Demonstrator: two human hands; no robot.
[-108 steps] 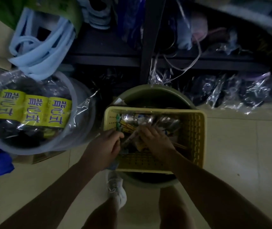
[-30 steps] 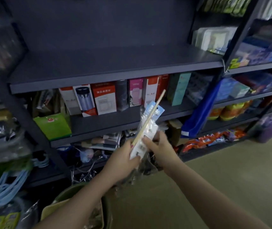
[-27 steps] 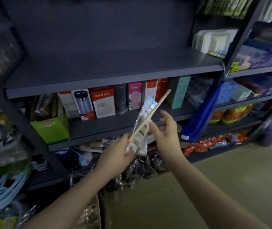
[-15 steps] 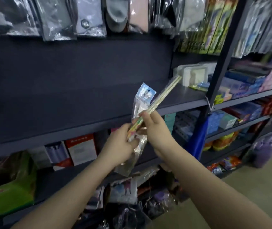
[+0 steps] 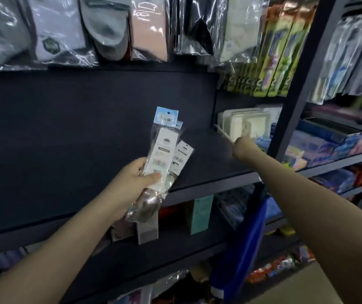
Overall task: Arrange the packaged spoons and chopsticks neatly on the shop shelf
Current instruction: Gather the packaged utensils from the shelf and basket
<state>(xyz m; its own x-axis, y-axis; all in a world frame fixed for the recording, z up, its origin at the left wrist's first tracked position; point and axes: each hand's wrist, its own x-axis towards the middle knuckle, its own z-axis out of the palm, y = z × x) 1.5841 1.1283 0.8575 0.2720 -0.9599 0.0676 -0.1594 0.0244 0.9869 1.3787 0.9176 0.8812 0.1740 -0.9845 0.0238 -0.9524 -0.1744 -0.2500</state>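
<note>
Dark shelf (image 5: pixel 87 132) bare; left hand (image 5: pixel 131 183) grips spoon packs (image 5: pixel 162 154).

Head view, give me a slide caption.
Left hand grips spoon packs while right hand sets chopsticks on the dark shelf.

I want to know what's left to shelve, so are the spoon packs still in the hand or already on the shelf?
In hand. The left hand grips the spoon packs upright in front of the dark shelf, not resting on it.
</note>
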